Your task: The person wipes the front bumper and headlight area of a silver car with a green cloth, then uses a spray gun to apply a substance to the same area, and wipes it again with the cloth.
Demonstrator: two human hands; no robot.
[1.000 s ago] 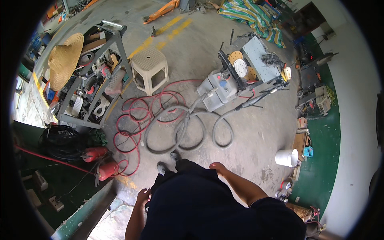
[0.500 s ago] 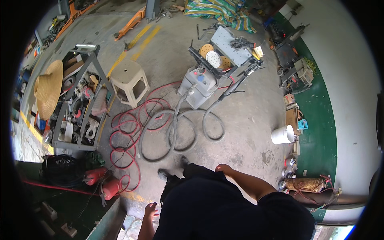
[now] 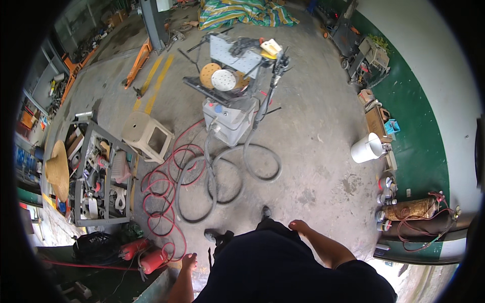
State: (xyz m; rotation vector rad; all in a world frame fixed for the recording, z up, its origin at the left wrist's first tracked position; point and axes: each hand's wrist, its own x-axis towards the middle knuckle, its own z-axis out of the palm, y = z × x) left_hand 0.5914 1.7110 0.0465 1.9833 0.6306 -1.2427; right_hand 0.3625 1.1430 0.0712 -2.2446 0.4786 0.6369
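My left hand (image 3: pixel 189 261) hangs low at my left side, near the red fire extinguishers (image 3: pixel 153 261), touching nothing I can see. Its fingers look loosely bent and apart. My right hand (image 3: pixel 299 225) hangs by my right hip, fingers relaxed, with nothing visible in it. Ahead stands a grey dust-extraction machine (image 3: pixel 230 121) with a metal tray (image 3: pixel 235 53) on top. Round perforated sanding discs (image 3: pixel 224 80) rest on it, and a grey hose (image 3: pixel 273 177) loops over the floor toward me. Both hands are well apart from these.
A red hose (image 3: pixel 151 187) lies coiled left of the grey one. Beside it stand a beige stool (image 3: pixel 139 126) and a tool rack (image 3: pixel 106 222) with a straw hat (image 3: pixel 58 171). A white bucket (image 3: pixel 366 148) and a gas cylinder (image 3: pixel 411 209) stand along the right wall.
My view has turned and tilted, so the machine sits farther left and the bucket farther right in the picture. My feet have shifted; both hands still hang at my sides.
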